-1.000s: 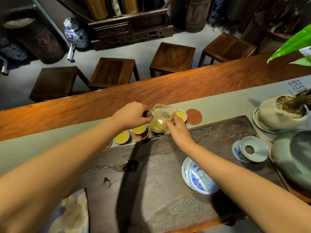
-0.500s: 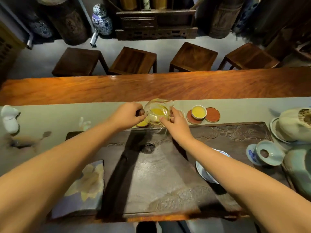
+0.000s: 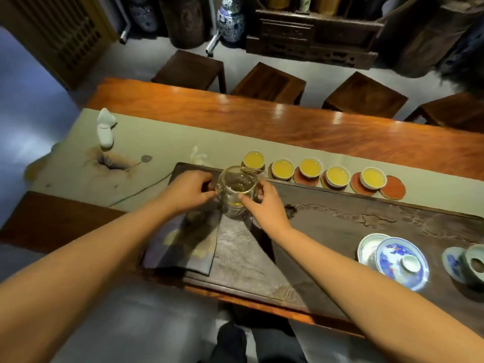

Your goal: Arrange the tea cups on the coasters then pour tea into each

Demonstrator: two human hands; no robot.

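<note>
Several small white tea cups [image 3: 310,167] filled with yellow tea stand in a row on round red-brown coasters [image 3: 357,185] along the far edge of the dark tea tray [image 3: 353,224]. One coaster [image 3: 392,190] at the right end is bare. A glass pitcher [image 3: 237,191] with a little tea at its bottom sits upright over the tray's left part. My left hand [image 3: 190,191] grips its handle side and my right hand [image 3: 263,203] holds its right wall.
A dark patterned cloth [image 3: 183,242] lies on the tray's left. A blue-and-white lidded bowl [image 3: 400,263] and another dish [image 3: 468,265] stand at the right. A white figurine [image 3: 104,131] stands on the grey runner [image 3: 157,142]. Stools [image 3: 267,81] line the far side of the wooden table.
The pitcher has come away from the cup row toward me and to the left, now upright and nearly drained. The view has swung left, and more filled cups show.
</note>
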